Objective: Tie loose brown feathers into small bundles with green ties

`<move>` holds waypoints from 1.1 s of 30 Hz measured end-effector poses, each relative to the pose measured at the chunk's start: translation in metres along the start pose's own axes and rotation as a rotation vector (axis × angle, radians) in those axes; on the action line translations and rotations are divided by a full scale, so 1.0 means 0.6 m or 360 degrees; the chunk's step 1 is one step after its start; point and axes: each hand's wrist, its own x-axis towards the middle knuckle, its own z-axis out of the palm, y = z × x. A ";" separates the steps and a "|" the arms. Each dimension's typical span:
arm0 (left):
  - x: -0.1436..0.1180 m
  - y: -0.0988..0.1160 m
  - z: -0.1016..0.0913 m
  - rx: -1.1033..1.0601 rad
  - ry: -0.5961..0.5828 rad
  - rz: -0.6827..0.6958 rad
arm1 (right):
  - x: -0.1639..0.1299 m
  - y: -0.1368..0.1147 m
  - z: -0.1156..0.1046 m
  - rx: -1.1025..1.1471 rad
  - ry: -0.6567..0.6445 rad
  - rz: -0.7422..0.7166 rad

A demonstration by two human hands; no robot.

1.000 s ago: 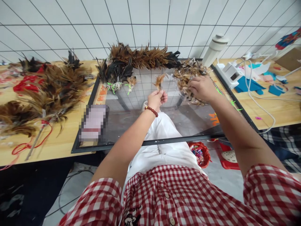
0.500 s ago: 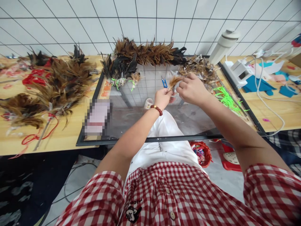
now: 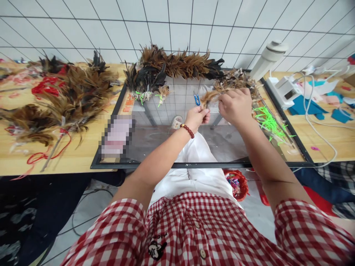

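Over the glass top (image 3: 166, 144), my left hand (image 3: 196, 117) pinches a small tuft of brown feathers (image 3: 205, 99) that points up and away from me. My right hand (image 3: 235, 105) is curled closed just to the right of it, at the near edge of a pile of loose brown feathers (image 3: 235, 79). Whatever its fingers hold is hidden behind the knuckles. Blue thread snips (image 3: 196, 99) lie just beyond my left hand. To their left is a little feather bundle tied with green (image 3: 163, 93), beside a larger cluster of black feathers (image 3: 146, 81).
A long brown feather strip (image 3: 177, 62) lies along the back. Green strands (image 3: 267, 120) lie on the right, below a white bottle (image 3: 269, 59) and a white power adapter (image 3: 287, 88) with cables. A large feather bunch (image 3: 80, 92) on a stick covers the left table.
My right hand has shifted a little right, away from my left hand, toward the loose feather pile. My left hand still pinches the tuft. The whole view has shifted slightly.
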 end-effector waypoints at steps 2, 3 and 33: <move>-0.001 0.003 -0.001 -0.0085 0.0018 0.0016 | -0.007 0.020 0.017 0.0072 0.0041 0.0165; 0.000 0.003 -0.002 -0.0112 0.0019 0.0023 | -0.010 0.028 0.028 0.0143 0.0040 0.0236; 0.017 -0.008 -0.016 -0.0284 0.0175 0.0052 | -0.025 0.025 0.088 0.0435 -0.0167 -0.0227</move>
